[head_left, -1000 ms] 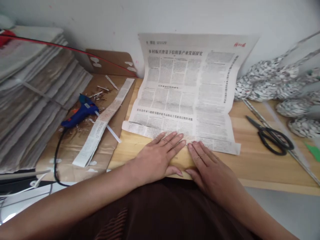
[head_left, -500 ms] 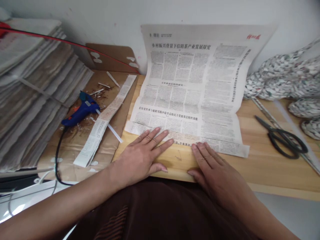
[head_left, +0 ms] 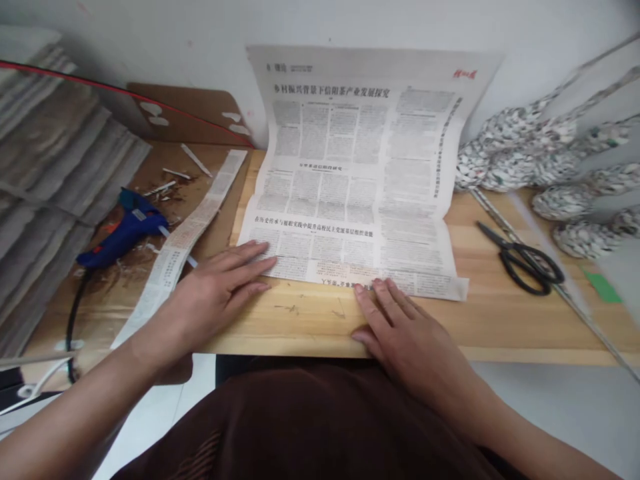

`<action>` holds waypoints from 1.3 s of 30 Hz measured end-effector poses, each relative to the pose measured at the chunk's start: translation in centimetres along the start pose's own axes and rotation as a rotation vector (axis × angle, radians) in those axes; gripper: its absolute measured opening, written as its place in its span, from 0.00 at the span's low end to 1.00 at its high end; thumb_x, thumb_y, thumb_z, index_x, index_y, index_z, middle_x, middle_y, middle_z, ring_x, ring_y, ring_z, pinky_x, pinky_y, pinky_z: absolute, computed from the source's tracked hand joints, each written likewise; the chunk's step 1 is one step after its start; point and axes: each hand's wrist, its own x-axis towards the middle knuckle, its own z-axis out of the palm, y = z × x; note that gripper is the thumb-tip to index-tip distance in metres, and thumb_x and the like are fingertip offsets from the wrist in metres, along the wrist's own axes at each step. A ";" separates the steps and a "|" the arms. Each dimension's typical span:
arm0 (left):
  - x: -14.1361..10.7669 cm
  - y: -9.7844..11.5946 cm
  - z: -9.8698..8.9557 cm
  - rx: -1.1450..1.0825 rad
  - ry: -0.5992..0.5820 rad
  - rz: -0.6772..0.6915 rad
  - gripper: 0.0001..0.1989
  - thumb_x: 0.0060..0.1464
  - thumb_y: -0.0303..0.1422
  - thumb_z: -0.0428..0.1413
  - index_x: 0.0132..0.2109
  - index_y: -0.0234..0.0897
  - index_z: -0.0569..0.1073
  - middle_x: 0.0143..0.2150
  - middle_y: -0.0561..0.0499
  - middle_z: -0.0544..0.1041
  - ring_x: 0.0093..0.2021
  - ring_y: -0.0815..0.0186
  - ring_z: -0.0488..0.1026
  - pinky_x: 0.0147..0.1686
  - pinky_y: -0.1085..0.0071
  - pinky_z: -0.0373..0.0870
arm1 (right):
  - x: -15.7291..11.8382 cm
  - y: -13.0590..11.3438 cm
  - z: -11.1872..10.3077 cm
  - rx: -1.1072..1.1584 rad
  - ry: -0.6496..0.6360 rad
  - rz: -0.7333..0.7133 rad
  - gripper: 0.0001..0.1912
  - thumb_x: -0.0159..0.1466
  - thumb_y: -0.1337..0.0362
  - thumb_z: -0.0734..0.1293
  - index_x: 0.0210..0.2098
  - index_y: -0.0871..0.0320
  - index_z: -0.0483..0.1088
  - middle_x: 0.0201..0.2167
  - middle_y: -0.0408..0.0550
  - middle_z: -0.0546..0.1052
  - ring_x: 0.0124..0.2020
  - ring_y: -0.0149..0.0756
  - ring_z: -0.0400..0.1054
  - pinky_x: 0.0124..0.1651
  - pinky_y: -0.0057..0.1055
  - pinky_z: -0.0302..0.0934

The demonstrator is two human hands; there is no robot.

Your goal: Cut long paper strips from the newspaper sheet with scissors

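Observation:
A newspaper sheet [head_left: 340,180] lies on the wooden tabletop, its far part rising against the wall and its near edge folded over in a narrow strip. My left hand [head_left: 220,287] rests at the left end of that fold, fingers stretched out and pressing on the paper. Toward the right part of the same fold, my right hand [head_left: 400,320] lies flat with its fingertips on the edge. Neither hand grips anything. Left of the sheet is a long folded newspaper strip [head_left: 183,237], partly covered by my left forearm.
A blue glue gun [head_left: 125,230] lies on brown cardboard at the left, beside a tall stack of newspapers [head_left: 45,187]. Black-handled scissors [head_left: 525,260] and a thin paper rod [head_left: 575,303] lie at the right. Woven paper pieces [head_left: 520,157] stand behind them. The table's front edge [head_left: 310,347] is close.
My left hand has slid left along the fold to its left end. The right hand stays near the fold's right part. The view has shifted to the right.

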 end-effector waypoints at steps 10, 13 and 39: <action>2.4 0.2 -1.3 0.051 -0.022 -0.283 0.25 0.62 0.45 0.57 0.61 0.39 0.72 0.60 0.44 0.74 0.61 0.52 0.69 0.63 0.53 0.62 | 0.5 -0.4 -0.9 -0.012 -0.046 0.061 0.32 0.71 0.50 0.65 0.63 0.71 0.69 0.58 0.76 0.73 0.60 0.65 0.69 0.57 0.52 0.71; 2.9 0.4 -1.5 0.036 -0.032 -0.385 0.24 0.62 0.48 0.54 0.60 0.43 0.72 0.58 0.45 0.77 0.58 0.51 0.71 0.59 0.52 0.65 | 0.5 -0.3 -0.8 -0.013 -0.046 0.061 0.32 0.71 0.50 0.64 0.63 0.70 0.69 0.58 0.75 0.74 0.60 0.64 0.69 0.56 0.51 0.71; 3.4 -1.9 -0.8 0.180 -0.113 -0.518 0.23 0.60 0.55 0.50 0.39 0.43 0.79 0.33 0.48 0.78 0.48 0.46 0.74 0.52 0.53 0.66 | -1.0 1.6 -1.8 0.041 -0.057 0.281 0.27 0.71 0.57 0.64 0.62 0.73 0.70 0.59 0.66 0.75 0.60 0.59 0.71 0.56 0.50 0.72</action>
